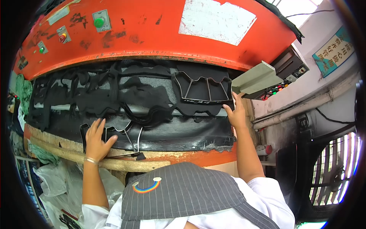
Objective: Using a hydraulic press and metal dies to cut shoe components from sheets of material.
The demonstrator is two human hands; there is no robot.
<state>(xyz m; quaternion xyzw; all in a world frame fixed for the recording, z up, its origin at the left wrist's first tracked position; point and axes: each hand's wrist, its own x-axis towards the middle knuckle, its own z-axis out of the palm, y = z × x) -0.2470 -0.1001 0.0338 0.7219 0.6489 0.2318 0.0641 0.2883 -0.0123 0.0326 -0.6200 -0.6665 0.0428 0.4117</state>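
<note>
My left hand [98, 140], fingers stretched and thumb spread, lies over the left part of a metal cutting die [138, 140] with a wavy edge and thin cross bars. That die sits at the table's front edge. Farther right, my right hand [237, 113] is at the right end of a second, similar cutting die [208, 91], its thumb and fingers apart at the corner. This second die rests on black sheet material [190, 110], whose near edge is wavy. Cut black pieces [146, 115] lie in a curved stack between the two dies.
An orange-red machine beam [152, 42] with green and red buttons spans the far side. Torn black offcuts [87, 89] cover the table's left half. A pale metal plate [255, 78] and control box [291, 68] stand right. Plastic bags [61, 179] lie lower left.
</note>
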